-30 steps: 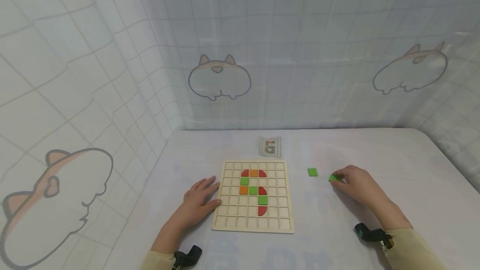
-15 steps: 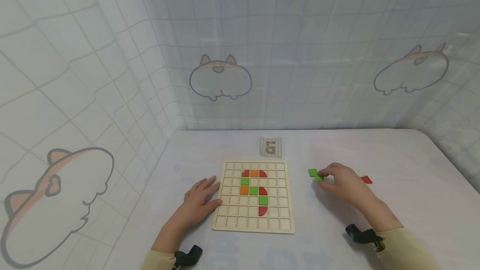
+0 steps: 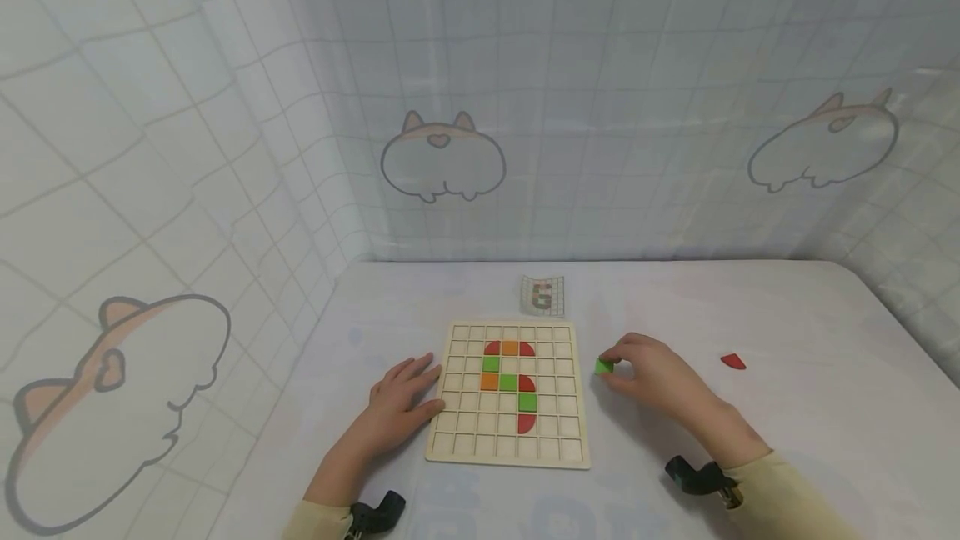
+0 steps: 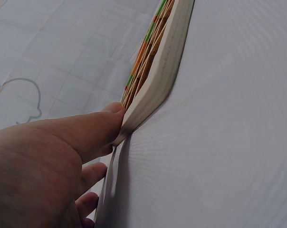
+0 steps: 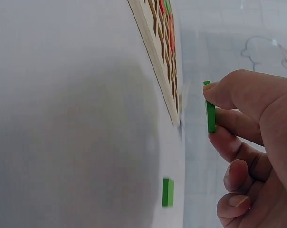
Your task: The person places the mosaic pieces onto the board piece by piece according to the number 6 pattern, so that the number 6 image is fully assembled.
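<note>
My right hand (image 3: 660, 373) pinches a green square tile (image 5: 210, 108) between thumb and fingers, raised just right of the wooden grid board (image 3: 457, 422). Below it in the right wrist view, another green tile (image 5: 167, 192) lies on the table; in the head view my hand hides that one. Red, orange and green pieces sit in several of the board's squares, including an orange tile (image 3: 490, 382) and a green tile (image 3: 528, 402). My left hand (image 3: 401, 405) rests at the board's left edge with fingers extended, its thumb (image 4: 98, 128) touching the frame.
A small patterned card (image 3: 543, 297) lies behind the board. Off to the right lies a red curved-edge piece (image 3: 733, 362) on the white table (image 3: 825, 315). Grid-patterned curtains (image 3: 585, 107) stand at the back and sides.
My right hand has carried the green tile leftward, past the second green tile and close to the board. The red piece on the right has come into sight. The left hand stays put.
</note>
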Tool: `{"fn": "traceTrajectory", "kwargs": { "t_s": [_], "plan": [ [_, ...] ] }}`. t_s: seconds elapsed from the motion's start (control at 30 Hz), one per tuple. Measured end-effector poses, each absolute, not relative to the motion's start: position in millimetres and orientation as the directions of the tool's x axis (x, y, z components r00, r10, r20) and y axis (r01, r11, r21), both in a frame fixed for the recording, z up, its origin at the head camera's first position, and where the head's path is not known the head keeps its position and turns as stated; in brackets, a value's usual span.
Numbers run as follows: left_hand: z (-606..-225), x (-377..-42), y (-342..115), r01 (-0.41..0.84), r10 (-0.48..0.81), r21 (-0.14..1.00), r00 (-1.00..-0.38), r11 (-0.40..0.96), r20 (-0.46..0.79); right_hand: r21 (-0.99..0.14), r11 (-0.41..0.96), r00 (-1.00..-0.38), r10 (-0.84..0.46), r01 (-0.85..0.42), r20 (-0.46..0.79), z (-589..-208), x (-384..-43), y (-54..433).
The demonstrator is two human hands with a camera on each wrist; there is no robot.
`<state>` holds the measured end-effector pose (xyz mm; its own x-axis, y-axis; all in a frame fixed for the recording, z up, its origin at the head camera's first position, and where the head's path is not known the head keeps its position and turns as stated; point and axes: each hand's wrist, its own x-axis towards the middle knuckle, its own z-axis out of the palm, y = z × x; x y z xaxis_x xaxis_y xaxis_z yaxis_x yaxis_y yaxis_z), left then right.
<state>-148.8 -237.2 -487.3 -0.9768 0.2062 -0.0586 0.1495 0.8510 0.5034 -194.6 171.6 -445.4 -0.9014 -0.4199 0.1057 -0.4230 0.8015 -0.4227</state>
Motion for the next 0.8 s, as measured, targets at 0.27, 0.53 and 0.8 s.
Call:
{"fn": "traceTrajectory", "kwargs": {
  "t_s": [0.27, 0.53, 0.8],
  "plan": [
    [-486.9, -148.9, -237.1, 0.144, 0.201, 0.500, -0.978, 0.854, -0.063, -0.418, 0.790, -0.886, -0.455, -0.449, 0.091, -446.4, -189.2, 150.9],
    [-486.4, -148.7, -237.4, 0.143, 0.200, 0.507, -0.978, 0.850, -0.061, -0.423, 0.753, -0.851, -0.516, -0.504, 0.094, -449.7, -185.3, 127.6],
    [-486.7, -148.0, -237.6, 0.145, 0.202, 0.512, -0.978, 0.847, -0.058, -0.433, 0.708, -0.810, -0.579, -0.558, 0.097, -454.4, -180.6, 104.9]
  ]
}}
